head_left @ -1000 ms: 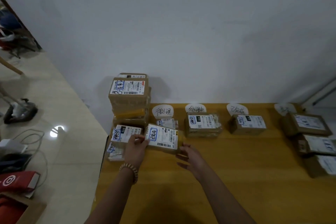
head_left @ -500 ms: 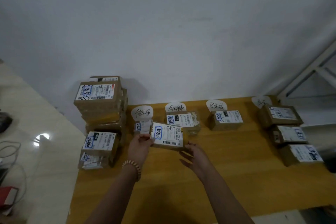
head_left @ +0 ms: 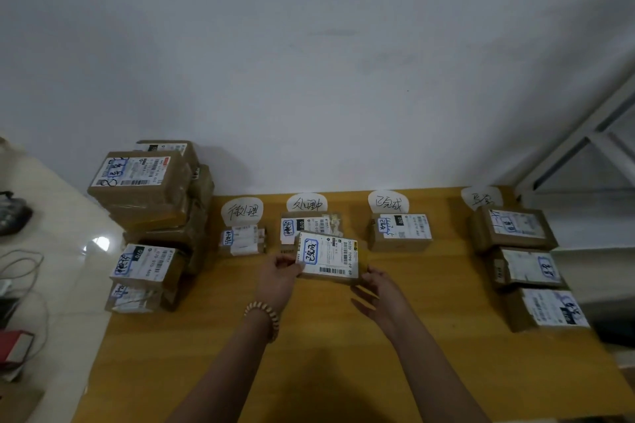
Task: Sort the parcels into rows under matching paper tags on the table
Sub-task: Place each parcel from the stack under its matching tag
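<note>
Parcel (head_left: 329, 258) with a white shipping label and blue-outlined handwriting sits raised and tilted above the yellow table (head_left: 309, 371), near the middle of its far half, in front of the second paper tag's row. The left hand (head_left: 279, 280) pinches the parcel's left edge between thumb and fingers, a beaded bracelet (head_left: 263, 314) on its wrist. The right hand (head_left: 379, 295) is cupped loosely at the parcel's near right corner, fingers partly spread; whether it bears any weight cannot be told.

Four paper tags lie along the far edge by the wall: first tag (head_left: 242, 211), second tag (head_left: 307, 204), third tag (head_left: 388, 203), fourth tag (head_left: 481, 197). One small parcel (head_left: 242, 239) lies under the first, one box (head_left: 309, 225) under the second and partly behind the held parcel, one box (head_left: 400, 232) under the third. Under the fourth, three boxes (head_left: 525, 261) run in a row toward the near right.

At the far left corner stands a tall stack of unsorted boxes (head_left: 151, 192), with two more parcels (head_left: 146, 276) piled in front of it.
</note>
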